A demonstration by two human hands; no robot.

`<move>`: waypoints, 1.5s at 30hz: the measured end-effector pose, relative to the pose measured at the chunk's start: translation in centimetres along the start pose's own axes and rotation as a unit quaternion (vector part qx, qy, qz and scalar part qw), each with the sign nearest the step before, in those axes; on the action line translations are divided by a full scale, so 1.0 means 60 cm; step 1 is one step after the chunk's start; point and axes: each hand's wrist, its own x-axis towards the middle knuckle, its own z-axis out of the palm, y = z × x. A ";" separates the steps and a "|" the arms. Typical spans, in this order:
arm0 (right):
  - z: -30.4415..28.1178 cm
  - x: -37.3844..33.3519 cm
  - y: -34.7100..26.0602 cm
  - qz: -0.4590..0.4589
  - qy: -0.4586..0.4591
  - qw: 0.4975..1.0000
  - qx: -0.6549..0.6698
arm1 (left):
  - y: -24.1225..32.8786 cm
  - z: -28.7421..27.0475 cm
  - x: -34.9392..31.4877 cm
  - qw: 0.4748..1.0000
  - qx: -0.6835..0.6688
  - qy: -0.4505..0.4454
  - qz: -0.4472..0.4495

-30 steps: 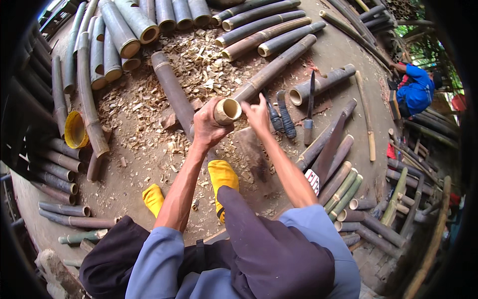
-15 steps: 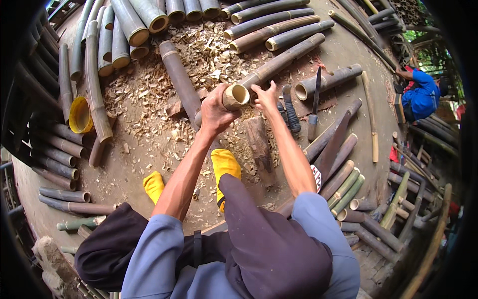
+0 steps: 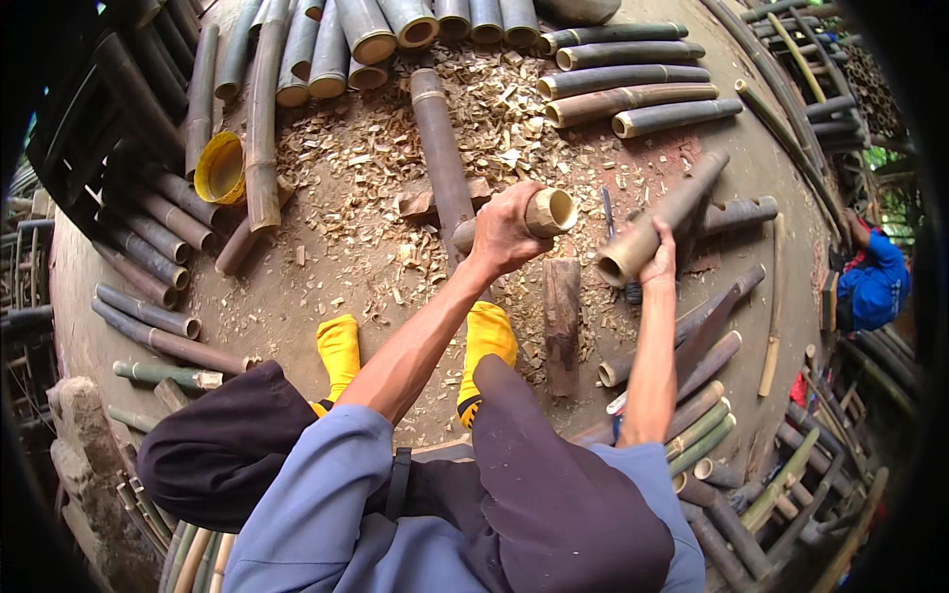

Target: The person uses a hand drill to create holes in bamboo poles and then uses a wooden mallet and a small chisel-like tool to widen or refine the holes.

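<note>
My left hand [image 3: 507, 227] is wrapped round a short bamboo piece [image 3: 552, 212] with a pale hollow end facing right; a narrower part shows on the other side of my fist. In my right hand [image 3: 659, 259] is a longer grey-brown bamboo tube [image 3: 684, 203], tilted, its open end towards me. The tube hides part of another bamboo tube lying behind it. Below and between my hands is a worn wooden block [image 3: 561, 326]. Partly hidden by the tube, a dark blade [image 3: 607, 210] shows beside my right hand.
Pale wood chips [image 3: 346, 188] cover the ground ahead. A long bamboo tube [image 3: 440, 138] lies there across a wood piece. Rows of cut bamboo [image 3: 633, 79] surround the work area. A yellow ring-shaped container [image 3: 219, 168] is at left. A person in blue [image 3: 875, 282] is at far right.
My right hand, open before, has closed on the longer bamboo tube and brought it right and nearer. The left hand keeps its short bamboo piece. The whole view has shifted.
</note>
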 end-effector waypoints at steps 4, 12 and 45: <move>-0.062 -0.151 -0.009 -0.026 0.047 0.994 -0.094 | -0.002 -0.003 -0.001 1.000 0.002 -0.008 -0.001; -0.071 -0.394 0.096 -0.204 0.035 0.949 -0.240 | 0.007 -0.006 0.000 1.000 -0.011 -0.012 -0.014; 0.139 -0.358 -0.281 -0.179 -0.053 0.354 -0.916 | -0.001 -0.018 0.000 0.994 -0.082 -0.070 -0.032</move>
